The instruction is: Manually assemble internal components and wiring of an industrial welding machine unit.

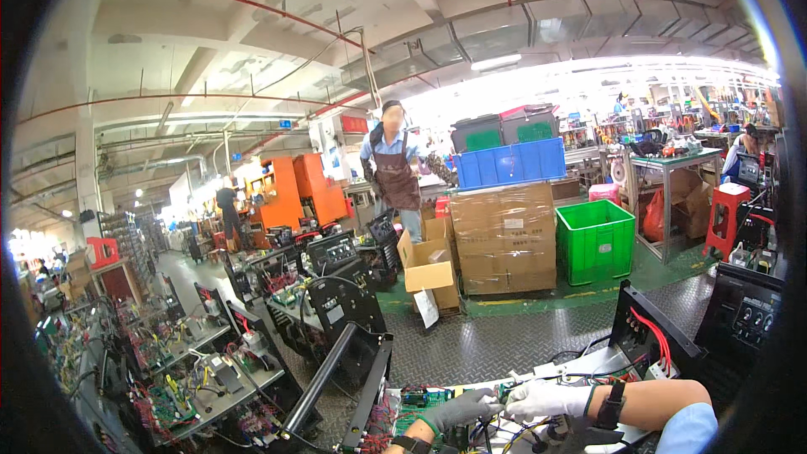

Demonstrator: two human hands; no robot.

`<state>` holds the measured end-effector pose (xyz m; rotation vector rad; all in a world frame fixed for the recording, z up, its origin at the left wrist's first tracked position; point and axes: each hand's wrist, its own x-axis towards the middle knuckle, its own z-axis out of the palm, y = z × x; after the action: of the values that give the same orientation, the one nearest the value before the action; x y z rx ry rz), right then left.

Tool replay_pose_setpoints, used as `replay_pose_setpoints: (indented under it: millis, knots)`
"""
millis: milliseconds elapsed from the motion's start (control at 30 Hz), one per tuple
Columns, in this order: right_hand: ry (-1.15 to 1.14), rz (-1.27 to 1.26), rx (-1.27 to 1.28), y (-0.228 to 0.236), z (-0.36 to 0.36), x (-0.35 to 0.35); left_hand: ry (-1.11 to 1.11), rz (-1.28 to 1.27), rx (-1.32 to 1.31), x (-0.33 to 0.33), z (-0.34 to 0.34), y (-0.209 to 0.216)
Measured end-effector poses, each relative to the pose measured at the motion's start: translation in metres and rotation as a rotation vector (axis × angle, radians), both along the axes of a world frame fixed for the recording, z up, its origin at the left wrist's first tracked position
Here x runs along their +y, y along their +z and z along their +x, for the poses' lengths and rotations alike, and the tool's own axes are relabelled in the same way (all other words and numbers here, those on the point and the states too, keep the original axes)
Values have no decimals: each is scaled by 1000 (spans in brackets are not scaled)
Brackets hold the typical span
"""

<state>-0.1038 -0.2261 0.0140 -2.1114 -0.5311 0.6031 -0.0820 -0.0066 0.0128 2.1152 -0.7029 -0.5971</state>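
Observation:
Both my hands meet over an open electrical unit (525, 437) at the lower edge, its pale base carrying circuit boards and wires. My left hand (461, 409), in a grey glove, has its fingers pinched together beside a green circuit board (412, 403). My right hand (548, 401), in a white glove with a black wrist strap (612, 405), is closed with its fingertips close to the left ones. Whatever they grip between them is too small to make out. Black and yellow cables (517, 435) lie just below the hands.
A black panel with red cables (651, 328) rises on the right, a black handle bar (332, 378) on the left. Opened units (214, 378) line the left side. Ahead stand a green crate (595, 244), cardboard boxes (504, 240) and a person in a brown apron (395, 172).

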Motion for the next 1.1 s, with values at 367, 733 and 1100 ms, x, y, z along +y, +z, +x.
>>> replay_pose_setpoints:
  millis: [367, 733, 1100]
  knots:
    - [-80, 119, -255, 26, 1, 3, 121, 312, -593, -10, -23, -20]
    - [-160, 470, -71, 16, -37, 20, 217, 617, -696, -24, -46, -31]
    - [-122, 324, -393, 68, -97, 1, 389, 701, -656, -20, -61, 51]
